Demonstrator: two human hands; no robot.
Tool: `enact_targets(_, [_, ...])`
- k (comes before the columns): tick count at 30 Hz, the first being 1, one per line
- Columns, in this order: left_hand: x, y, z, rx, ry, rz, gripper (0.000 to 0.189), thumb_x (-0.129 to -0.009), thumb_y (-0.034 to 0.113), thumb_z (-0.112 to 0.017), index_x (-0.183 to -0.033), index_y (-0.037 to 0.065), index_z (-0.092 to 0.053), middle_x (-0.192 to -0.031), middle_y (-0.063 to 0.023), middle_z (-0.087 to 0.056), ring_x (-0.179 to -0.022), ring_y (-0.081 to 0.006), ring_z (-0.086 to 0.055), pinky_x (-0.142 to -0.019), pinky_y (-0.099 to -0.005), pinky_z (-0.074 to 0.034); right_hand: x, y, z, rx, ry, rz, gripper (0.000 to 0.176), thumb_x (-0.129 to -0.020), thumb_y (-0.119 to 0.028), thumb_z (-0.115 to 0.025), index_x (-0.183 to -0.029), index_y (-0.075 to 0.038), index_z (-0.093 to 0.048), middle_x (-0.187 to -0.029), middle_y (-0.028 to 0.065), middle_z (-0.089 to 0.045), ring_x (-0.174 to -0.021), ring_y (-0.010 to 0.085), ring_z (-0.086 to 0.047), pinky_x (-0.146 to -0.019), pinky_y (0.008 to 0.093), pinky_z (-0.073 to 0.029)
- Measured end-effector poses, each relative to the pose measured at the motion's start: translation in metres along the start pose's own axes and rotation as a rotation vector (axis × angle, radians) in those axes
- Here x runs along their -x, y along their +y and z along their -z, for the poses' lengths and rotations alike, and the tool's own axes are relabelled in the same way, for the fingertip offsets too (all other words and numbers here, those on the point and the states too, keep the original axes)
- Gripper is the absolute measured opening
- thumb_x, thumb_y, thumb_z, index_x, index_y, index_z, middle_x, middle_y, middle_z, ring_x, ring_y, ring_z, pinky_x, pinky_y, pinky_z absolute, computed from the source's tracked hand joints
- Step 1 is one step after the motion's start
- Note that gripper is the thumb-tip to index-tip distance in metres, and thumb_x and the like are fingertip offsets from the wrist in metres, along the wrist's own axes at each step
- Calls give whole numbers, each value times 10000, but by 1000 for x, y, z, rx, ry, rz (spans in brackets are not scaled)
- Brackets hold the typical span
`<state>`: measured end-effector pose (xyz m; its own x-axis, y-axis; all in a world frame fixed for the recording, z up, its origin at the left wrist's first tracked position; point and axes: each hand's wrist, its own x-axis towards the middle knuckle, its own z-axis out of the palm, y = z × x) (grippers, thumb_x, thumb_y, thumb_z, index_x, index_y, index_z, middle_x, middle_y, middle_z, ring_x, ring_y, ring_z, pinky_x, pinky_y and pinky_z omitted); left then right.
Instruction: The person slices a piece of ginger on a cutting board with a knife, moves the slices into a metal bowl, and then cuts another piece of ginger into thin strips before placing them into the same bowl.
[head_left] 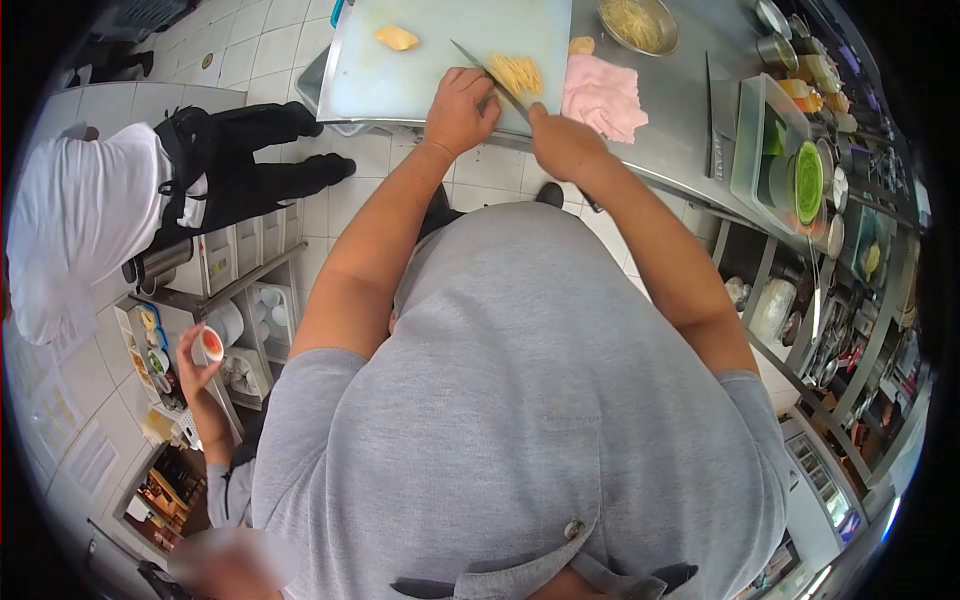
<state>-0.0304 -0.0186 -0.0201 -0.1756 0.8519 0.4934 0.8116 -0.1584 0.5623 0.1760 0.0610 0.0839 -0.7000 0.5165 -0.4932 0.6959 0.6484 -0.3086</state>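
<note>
A white cutting board (440, 25) lies at the edge of the steel counter. My right hand (568, 145) grips a kitchen knife (505, 90) by its handle, with the blade slanting across the board. Just left of the blade, my left hand (463, 110) rests with its fingers curled down; anything under them is hidden. A small pile of thin pale-yellow strips (516, 73) sits against the far right side of the blade. Farther left on the board is a peeled yellow piece (397, 38), possibly ginger.
A pink cloth (604, 97) lies right of the board, below a metal bowl (637, 25) of pale shreds. A clear plastic bin (765, 140) stands farther right near containers. One person in white (95, 200) stands left; another person's hand (198, 362) holds a small cup.
</note>
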Motion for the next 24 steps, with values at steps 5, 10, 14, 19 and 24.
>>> enact_targets(5, [-4,0,2,-7,11,16,229,-859,93,-778,-1078,27,-759,-1178,-136,-740,-1173,-394,-647,-1063,-490,-559,24,-4,0,8,-25,-17,249,-1080,-57,-496,-1294,52,-560,-1067,322,-804,-1027,503,-807,-889,610,-621])
enact_targets(10, [-3,2,4,-1,-14,-12,233,-850,81,-763,-1077,29,-759,-1180,-132,-739,-1171,-393,-643,-1073,-496,-551,13,-1,-12,-34,-22,-43,245,-1079,-53,-505,-1293,46,-570,-1095,322,-804,-1045,500,-805,-915,612,-619])
enact_targets(14, [-4,2,2,2,18,-6,230,-851,79,-761,-1076,32,-758,-1183,-131,-743,-1166,-392,-645,-1075,-499,-548,21,-4,10,-12,-54,-40,236,-1082,-51,-497,-1292,36,-556,-1123,325,-801,-1060,497,-802,-925,619,-614])
enact_targets(19, [-1,1,4,-37,-18,-38,223,-856,86,-763,-1074,39,-758,-1191,-132,-748,-1162,-388,-647,-1069,-496,-544,14,-2,-19,-54,-15,-45,247,-1082,-59,-501,-1303,38,-556,-1135,320,-805,-1064,499,-803,-943,615,-613])
enact_targets(24, [-6,2,5,-32,-16,-53,210,-853,81,-762,-1059,40,-754,-1169,-128,-742,-1151,-385,-647,-1066,-494,-543,10,-3,13,-4,-41,-23,257,-1082,-60,-498,-1313,41,-550,-1124,317,-809,-1066,502,-804,-944,613,-614])
